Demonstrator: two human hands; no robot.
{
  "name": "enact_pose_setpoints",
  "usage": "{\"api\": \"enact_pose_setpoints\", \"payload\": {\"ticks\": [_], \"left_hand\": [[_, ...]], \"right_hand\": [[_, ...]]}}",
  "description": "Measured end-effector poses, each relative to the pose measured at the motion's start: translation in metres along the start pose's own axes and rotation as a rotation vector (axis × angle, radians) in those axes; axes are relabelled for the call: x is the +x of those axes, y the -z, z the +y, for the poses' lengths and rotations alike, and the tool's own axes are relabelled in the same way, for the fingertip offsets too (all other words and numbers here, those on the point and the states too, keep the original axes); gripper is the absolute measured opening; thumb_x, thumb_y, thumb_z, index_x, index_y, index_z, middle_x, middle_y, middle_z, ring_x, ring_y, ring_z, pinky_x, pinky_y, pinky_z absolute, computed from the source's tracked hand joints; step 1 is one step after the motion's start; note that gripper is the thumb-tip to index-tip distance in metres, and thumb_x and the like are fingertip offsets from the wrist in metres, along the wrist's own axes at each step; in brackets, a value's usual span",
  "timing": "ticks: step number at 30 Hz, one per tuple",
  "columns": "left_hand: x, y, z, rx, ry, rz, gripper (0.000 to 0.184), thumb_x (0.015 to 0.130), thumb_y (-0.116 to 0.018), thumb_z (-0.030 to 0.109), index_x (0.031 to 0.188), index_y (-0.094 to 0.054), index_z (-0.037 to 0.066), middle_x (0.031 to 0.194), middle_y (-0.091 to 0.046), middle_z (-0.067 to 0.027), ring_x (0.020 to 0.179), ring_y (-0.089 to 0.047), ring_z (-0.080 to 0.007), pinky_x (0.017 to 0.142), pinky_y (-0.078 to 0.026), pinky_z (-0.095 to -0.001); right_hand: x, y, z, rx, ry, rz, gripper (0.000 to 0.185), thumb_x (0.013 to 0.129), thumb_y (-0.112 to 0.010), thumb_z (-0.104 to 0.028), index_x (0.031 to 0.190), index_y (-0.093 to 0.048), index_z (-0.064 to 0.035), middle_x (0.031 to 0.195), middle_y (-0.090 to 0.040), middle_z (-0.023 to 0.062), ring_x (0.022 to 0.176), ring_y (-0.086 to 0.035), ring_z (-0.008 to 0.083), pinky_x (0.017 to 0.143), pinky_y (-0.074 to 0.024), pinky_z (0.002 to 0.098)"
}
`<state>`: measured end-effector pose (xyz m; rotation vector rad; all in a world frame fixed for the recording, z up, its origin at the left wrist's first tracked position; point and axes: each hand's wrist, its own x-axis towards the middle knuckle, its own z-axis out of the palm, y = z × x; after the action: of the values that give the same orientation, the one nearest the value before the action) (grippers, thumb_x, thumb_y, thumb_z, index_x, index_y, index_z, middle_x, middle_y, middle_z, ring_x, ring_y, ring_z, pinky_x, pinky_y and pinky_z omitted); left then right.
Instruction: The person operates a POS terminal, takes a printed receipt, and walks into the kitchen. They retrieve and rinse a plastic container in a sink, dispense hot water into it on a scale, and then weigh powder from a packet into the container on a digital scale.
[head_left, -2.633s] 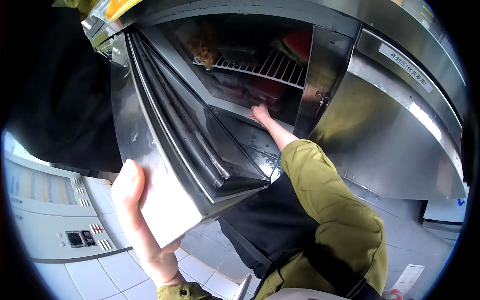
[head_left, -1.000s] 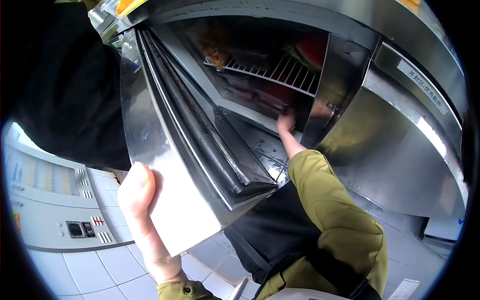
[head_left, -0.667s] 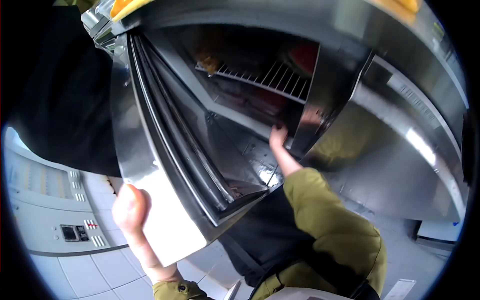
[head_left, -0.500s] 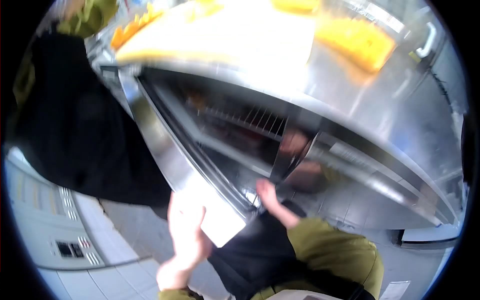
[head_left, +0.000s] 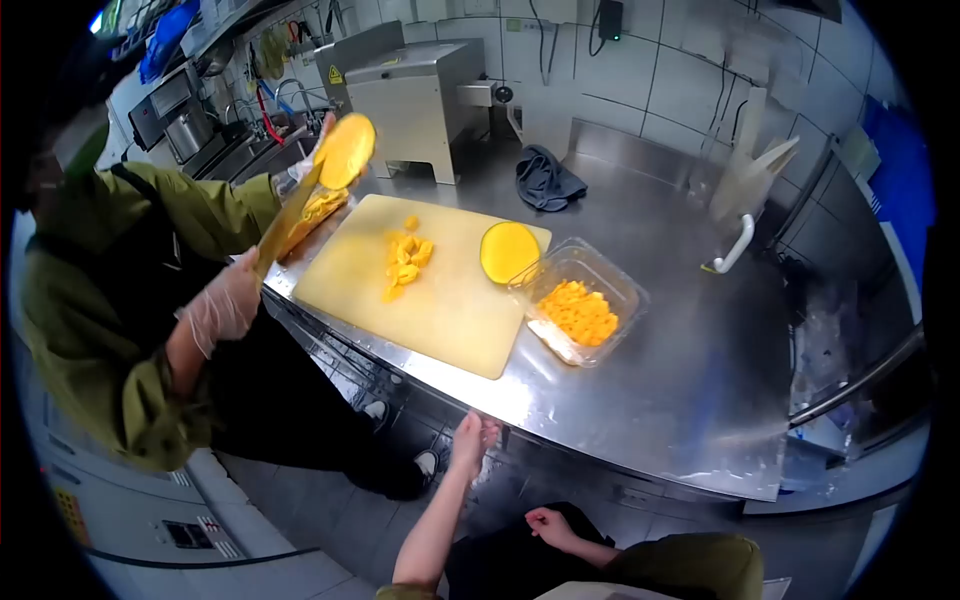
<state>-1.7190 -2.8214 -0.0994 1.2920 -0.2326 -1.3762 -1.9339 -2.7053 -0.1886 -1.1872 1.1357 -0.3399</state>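
The right hand (head_left: 548, 525) is out of the fridge, drawn in near, its fingers curled loosely together with nothing visible in them. Farther and left, the left hand (head_left: 473, 440) bends its fingers by the near edge of the worktop (head_left: 680, 400) (whether they grip anything, I cannot tell). The fridge door, open a moment ago, is out of sight, probably pushed shut below. Beyond stands a tub (head_left: 632, 292) of orange cubes (head_left: 578, 313), right of the cutting board (head_left: 450, 330).

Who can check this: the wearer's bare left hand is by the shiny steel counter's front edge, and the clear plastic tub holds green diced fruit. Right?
Only the colour is wrong: the head view shows the clear plastic tub holding orange diced fruit. The bare left hand is by the front edge of the steel counter.
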Motion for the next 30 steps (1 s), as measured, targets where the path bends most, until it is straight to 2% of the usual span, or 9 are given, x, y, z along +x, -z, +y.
{"api": "enact_pose_setpoints", "payload": {"ticks": [3,7,11,16,20,22,25,27,30], "left_hand": [[0.004,0.016,-0.002,0.215,0.074,0.107,0.037,0.085,-0.047,0.04,0.087,-0.055,0.003,0.072,-0.056,-0.0038,0.062,-0.055,-0.0132,0.058,-0.046,-0.0255],[-0.015,0.084,-0.04,0.998,-0.146,0.389,0.03,0.076,-0.058,0.033,0.079,-0.062,0.003,0.065,-0.061,-0.0084,0.061,-0.058,-0.0149,0.058,-0.046,-0.029],[-0.117,0.13,-0.059,0.81,0.011,0.325,0.03,0.074,-0.056,0.033,0.078,-0.061,0.004,0.067,-0.062,-0.0093,0.062,-0.06,-0.0203,0.062,-0.047,-0.0324],[-0.237,0.244,-0.121,1.113,0.405,0.31,0.025,0.071,-0.054,0.028,0.077,-0.062,0.005,0.069,-0.062,-0.0141,0.066,-0.062,-0.0233,0.066,-0.048,-0.0351],[-0.279,0.324,-0.158,0.593,0.598,0.799,0.025,0.073,-0.053,0.027,0.077,-0.062,0.005,0.067,-0.062,-0.0132,0.06,-0.061,-0.0222,0.057,-0.049,-0.0327],[-0.284,0.345,-0.15,0.331,0.47,0.764,0.023,0.079,-0.05,0.025,0.075,-0.06,0.005,0.059,-0.058,-0.0069,0.051,-0.056,-0.0147,0.046,-0.045,-0.0299],[-0.287,0.368,-0.106,0.16,0.291,0.78,0.021,0.076,-0.058,0.025,0.08,-0.062,0.005,0.068,-0.061,-0.0054,0.056,-0.056,-0.0144,0.053,-0.046,-0.0292],[-0.286,0.428,-0.112,0.569,0.11,0.767,0.022,0.075,-0.059,0.024,0.084,-0.063,0.004,0.069,-0.061,-0.0073,0.062,-0.057,-0.0146,0.057,-0.046,-0.0284],[-0.297,0.502,-0.054,0.208,0.317,0.789,0.018,0.074,-0.059,0.022,0.082,-0.062,0.006,0.067,-0.061,-0.0065,0.061,-0.058,-0.0145,0.057,-0.046,-0.029]], "right_hand": [[-0.026,0.01,-0.059,0.074,0.006,-0.093,0.016,0.082,-0.055,-0.011,0.094,-0.058,-0.0019,0.076,-0.059,0.0029,0.059,-0.054,0.0078,0.056,-0.0441,0.0208],[-0.024,0.024,-0.129,0.119,0.202,-0.203,0.016,0.082,-0.056,-0.012,0.095,-0.056,-0.003,0.074,-0.058,0.0008,0.061,-0.053,0.0067,0.053,-0.0419,0.0197],[-0.042,0.043,-0.238,-0.005,0.312,-0.168,0.02,0.082,-0.056,-0.013,0.099,-0.055,-0.0018,0.077,-0.059,0.002,0.065,-0.053,0.0063,0.058,-0.0425,0.0189],[-0.047,-0.002,-0.236,-0.22,0.231,-0.531,0.022,0.082,-0.055,-0.015,0.101,-0.055,-0.0031,0.078,-0.059,0.0017,0.064,-0.054,0.0063,0.059,-0.0428,0.0193],[-0.053,-0.094,-0.218,-0.301,0.036,-1.006,0.028,0.083,-0.055,-0.017,0.107,-0.053,-0.0031,0.087,-0.059,0.004,0.072,-0.056,0.0083,0.066,-0.0439,0.0208],[-0.054,-0.156,-0.22,-0.279,0.003,-1.157,0.03,0.083,-0.055,-0.018,0.109,-0.051,-0.003,0.09,-0.058,0.0045,0.076,-0.056,0.0092,0.067,-0.0448,0.0224],[-0.057,-0.266,-0.252,-0.365,0.009,-1.179,0.032,0.085,-0.053,-0.021,0.112,-0.05,-0.0054,0.084,-0.059,0.004,0.074,-0.054,0.0086,0.064,-0.0444,0.0228],[-0.059,-0.344,-0.279,-0.423,0.074,-1.212,0.032,0.086,-0.051,-0.023,0.112,-0.05,-0.006,0.081,-0.058,0.0032,0.07,-0.052,0.008,0.061,-0.0428,0.0223],[-0.06,-0.469,-0.31,-0.219,0.071,-1.262,0.028,0.085,-0.051,-0.021,0.109,-0.051,-0.0058,0.086,-0.056,0.0012,0.071,-0.051,0.0069,0.062,-0.0409,0.0205]]}}
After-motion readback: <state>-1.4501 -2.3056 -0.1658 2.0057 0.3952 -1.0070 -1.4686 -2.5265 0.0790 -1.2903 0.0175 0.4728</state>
